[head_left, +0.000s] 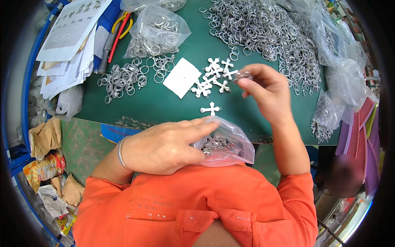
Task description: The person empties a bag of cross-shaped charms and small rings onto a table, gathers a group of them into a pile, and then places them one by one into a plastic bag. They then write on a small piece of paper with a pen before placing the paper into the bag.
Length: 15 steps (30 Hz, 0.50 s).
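Note:
My left hand (166, 144), a silver bangle on its wrist, grips the edge of a clear plastic bag (242, 150) at the table's near edge. Its forefinger lies along the bag's mouth, and the thumb is by the opening. Inside are slim metal pieces (220, 144), too jumbled to make out. My right hand (267, 88) is closed in a pinch on a small dark-silver metal piece (243, 75), whose shape is partly hidden by the fingers. Just left of it lies a cluster of silver cross pendants (214, 68). One cross (210, 108) lies apart, nearer the bag.
A white paper square (182, 78) lies left of the crosses. Loose metal rings (123, 78) and a bag of rings (154, 35) are beyond it. A large ring pile (267, 29) covers the far right. Papers (70, 33) and yellow-handled pliers (125, 26) sit far left.

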Available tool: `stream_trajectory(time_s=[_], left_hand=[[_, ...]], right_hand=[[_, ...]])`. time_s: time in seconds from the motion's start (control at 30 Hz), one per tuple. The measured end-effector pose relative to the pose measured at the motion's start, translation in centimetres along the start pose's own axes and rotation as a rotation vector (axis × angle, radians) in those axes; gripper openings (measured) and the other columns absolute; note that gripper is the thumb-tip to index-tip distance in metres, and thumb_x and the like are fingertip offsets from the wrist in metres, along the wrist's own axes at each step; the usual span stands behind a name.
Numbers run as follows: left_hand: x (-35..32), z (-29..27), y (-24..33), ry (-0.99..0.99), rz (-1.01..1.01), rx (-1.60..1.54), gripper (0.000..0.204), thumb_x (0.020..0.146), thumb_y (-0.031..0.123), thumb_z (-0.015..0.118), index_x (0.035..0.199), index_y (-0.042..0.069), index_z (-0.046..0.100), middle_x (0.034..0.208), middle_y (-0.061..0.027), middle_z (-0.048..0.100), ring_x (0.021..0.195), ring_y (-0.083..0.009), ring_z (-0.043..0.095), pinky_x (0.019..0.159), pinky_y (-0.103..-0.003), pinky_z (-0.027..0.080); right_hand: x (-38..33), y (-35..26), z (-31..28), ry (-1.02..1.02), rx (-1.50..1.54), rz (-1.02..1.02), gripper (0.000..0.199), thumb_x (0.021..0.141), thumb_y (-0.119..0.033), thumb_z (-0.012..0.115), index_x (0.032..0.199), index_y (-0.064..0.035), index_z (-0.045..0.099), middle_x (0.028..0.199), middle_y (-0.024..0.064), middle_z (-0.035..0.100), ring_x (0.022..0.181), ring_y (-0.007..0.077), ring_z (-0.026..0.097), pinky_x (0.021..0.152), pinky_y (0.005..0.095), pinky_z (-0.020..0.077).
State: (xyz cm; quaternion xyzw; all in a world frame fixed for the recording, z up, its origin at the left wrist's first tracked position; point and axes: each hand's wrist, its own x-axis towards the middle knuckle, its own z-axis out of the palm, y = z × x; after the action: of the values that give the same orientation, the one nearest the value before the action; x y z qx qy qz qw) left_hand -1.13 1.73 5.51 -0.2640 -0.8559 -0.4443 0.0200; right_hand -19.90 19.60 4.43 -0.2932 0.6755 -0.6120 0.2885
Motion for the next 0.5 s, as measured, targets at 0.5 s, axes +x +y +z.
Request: stream_trajectory(time_s=[0.5], left_hand=[[-0.6,0.6,1.3,-0.028,0.021,0.047,0.013,0.071,0.006,0.068,0.084,0.006,0.068,0.133,-0.0306,0.047,0.122,-0.0449,0.05,0.083,-0.04,0.052]], right_hand=[[0.8,1.5,1.9,-0.122,-0.767,-0.065,0.026,0.069,-0.006,0.076,0.092,-0.0015,0.065,0.081,0.0128,0.059,0.072,0.0284,0.061,0.066,0.0373,0.0497]])
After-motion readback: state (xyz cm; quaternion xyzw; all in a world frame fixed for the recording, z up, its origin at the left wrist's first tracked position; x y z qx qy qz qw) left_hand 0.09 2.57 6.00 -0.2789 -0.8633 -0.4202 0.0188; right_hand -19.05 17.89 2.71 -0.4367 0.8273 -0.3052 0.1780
